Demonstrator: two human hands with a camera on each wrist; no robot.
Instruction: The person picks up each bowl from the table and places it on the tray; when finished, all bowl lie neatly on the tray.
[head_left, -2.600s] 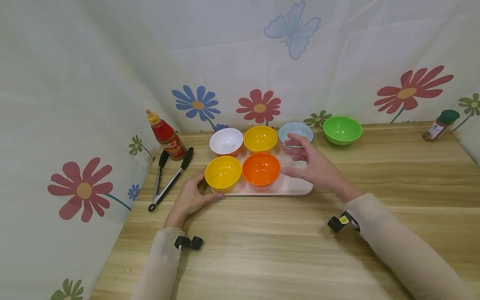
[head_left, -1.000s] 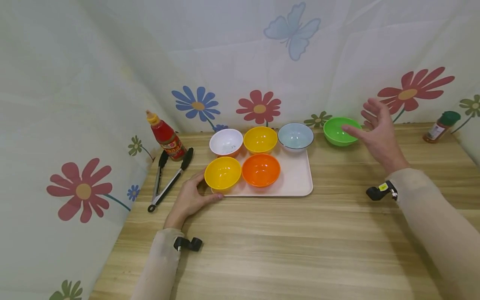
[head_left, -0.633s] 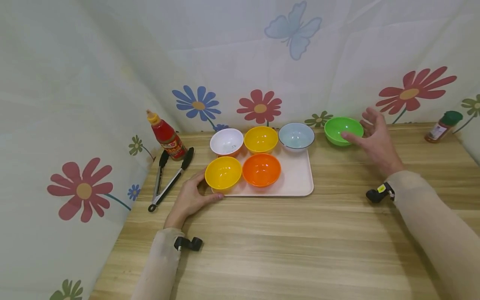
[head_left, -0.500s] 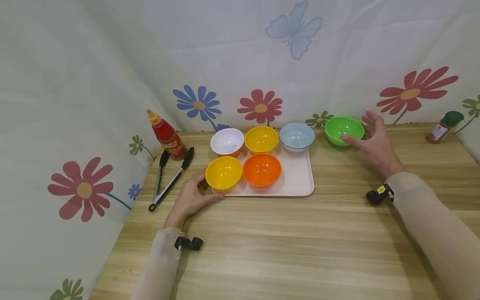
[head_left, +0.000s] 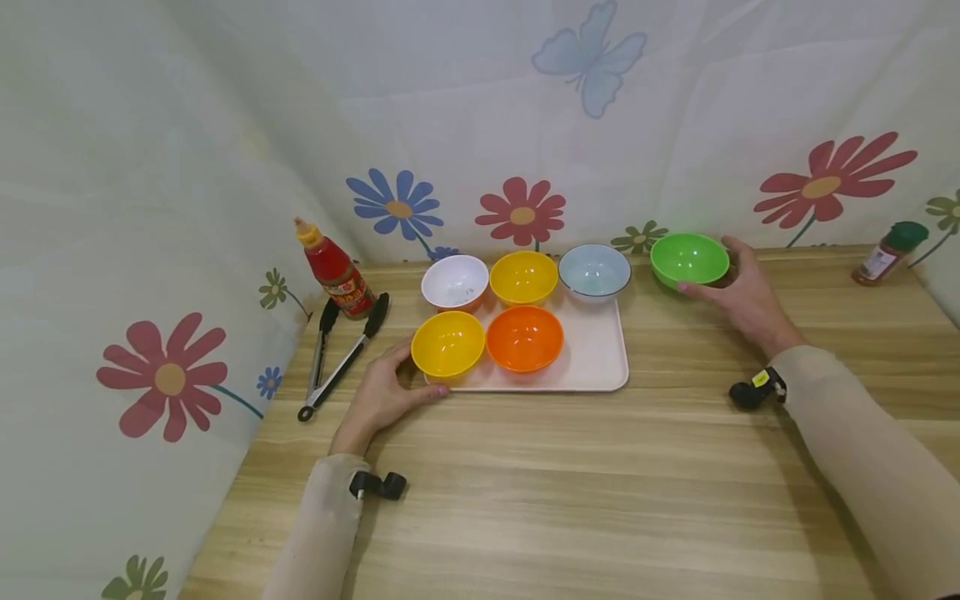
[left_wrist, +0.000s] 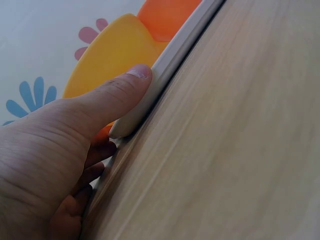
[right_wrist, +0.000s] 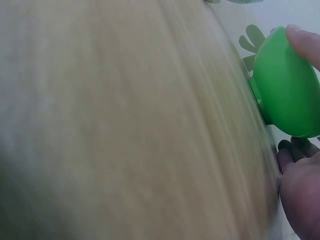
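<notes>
My left hand [head_left: 382, 396] holds the front left corner of a pale tray [head_left: 588, 362]. In the left wrist view its thumb lies along the tray's edge beside a yellow bowl [left_wrist: 112, 55], and the fingers bend round the side. An orange bowl [head_left: 524, 340] sits right of that yellow one. Behind them on the tray stand a white bowl [head_left: 455, 283], a second yellow bowl [head_left: 523, 278] and a pale blue bowl [head_left: 595, 272]. At the back, right of the tray, my right hand [head_left: 750, 292] grips a green bowl [right_wrist: 287, 85], thumb at its rim and fingers round the far side.
A red sauce bottle [head_left: 337, 271] with a yellow cap stands at the back left. Tongs [head_left: 341, 375] with black tips lie spread beside it. A small green-capped spice jar [head_left: 888, 252] stands at the far right. A flowered cloth [head_left: 450, 108] hangs behind the wooden table [head_left: 540, 500].
The right hand has gone from the pale blue bowl to the green bowl, and its thumb and fingers have closed on it. The left hand stays at the tray's corner.
</notes>
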